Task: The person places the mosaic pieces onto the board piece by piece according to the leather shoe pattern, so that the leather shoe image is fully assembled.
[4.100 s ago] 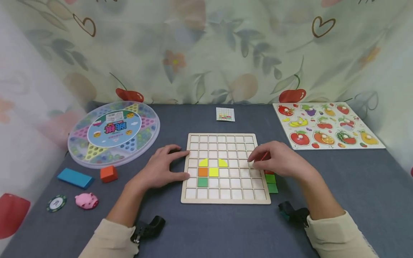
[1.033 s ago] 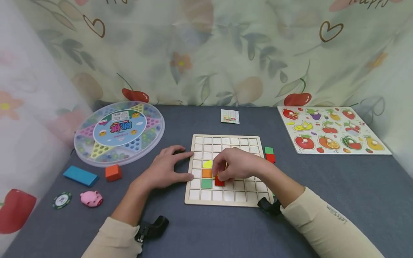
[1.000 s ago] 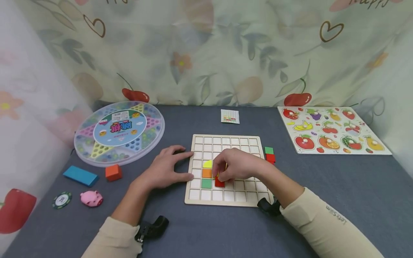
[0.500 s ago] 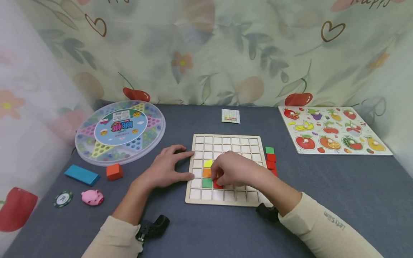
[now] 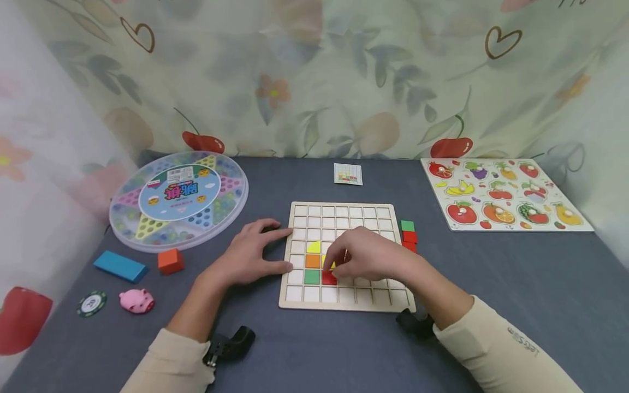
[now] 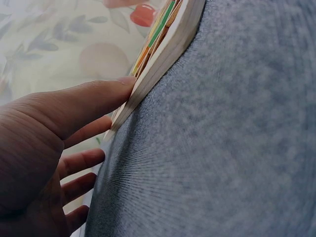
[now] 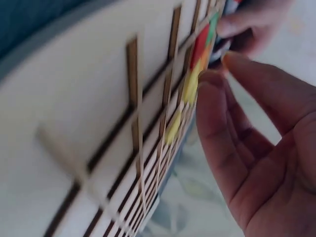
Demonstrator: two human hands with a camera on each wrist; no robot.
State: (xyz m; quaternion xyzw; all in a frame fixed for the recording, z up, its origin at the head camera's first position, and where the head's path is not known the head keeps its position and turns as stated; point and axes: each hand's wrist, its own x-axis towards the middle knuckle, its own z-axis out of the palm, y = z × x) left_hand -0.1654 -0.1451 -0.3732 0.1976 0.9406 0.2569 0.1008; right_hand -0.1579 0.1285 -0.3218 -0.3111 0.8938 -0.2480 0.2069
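A wooden grid board (image 5: 346, 308) lies on the table before me. My left hand (image 5: 250, 254) rests its thumb and index fingertips against the board's left edge, fingers spread. Over the middle cells is my right hand (image 5: 368, 254), its fingertips close above a red square tile (image 5: 329, 278) that sits in a cell beside a green tile (image 5: 312, 277). In the right wrist view, the thumb and fingers (image 7: 212, 108) stand apart with nothing between them. An orange tile (image 5: 312, 261) and a yellow rounded tile (image 5: 313, 247) sit above the green one. A yellow square is partly hidden by the right fingers.
Loose green and red tiles (image 5: 409, 237) lie along the board's right edge. A small pattern card (image 5: 348, 174) lies behind it. A fruit puzzle (image 5: 508, 195) is back right; a round game box (image 5: 179, 202), blocks (image 5: 120, 266), pink pig (image 5: 136, 301) and chip (image 5: 91, 303) are left.
My right hand has come from the loose tiles at the right to the board with a red tile. That tile now lies in its cell and the fingers have parted from it.
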